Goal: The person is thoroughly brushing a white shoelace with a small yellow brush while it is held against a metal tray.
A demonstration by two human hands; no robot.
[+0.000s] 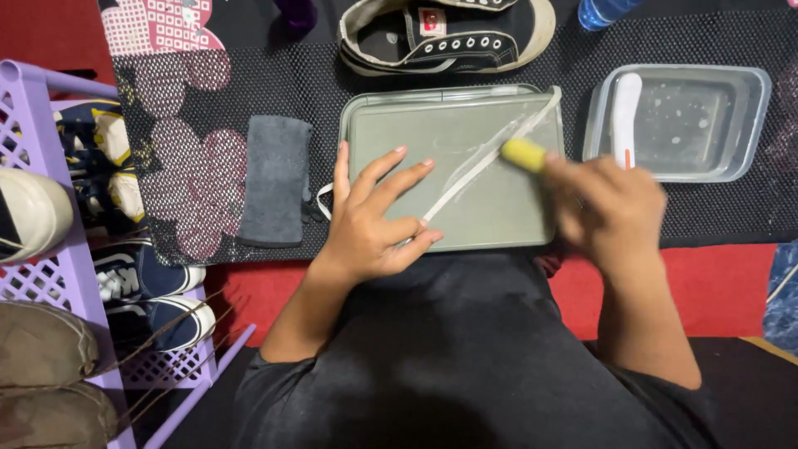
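A grey-green metal tray [499, 220] lies on a black mesh mat in front of me. A white shoelace [490, 154] stretches diagonally across the tray, from its near left to its far right corner. My left hand [374, 220] presses the lace's near end against the tray with spread fingers. My right hand [611, 208], blurred by motion, grips a small yellow brush [524, 154] whose head rests on the lace near the tray's middle right.
A black laceless sneaker [445, 33] lies beyond the tray. A clear plastic tub [731, 120] holding a white brush [625, 112] sits at the right. A grey cloth [274, 179] lies left of the tray. A purple shoe rack [58, 274] with several shoes stands at the left.
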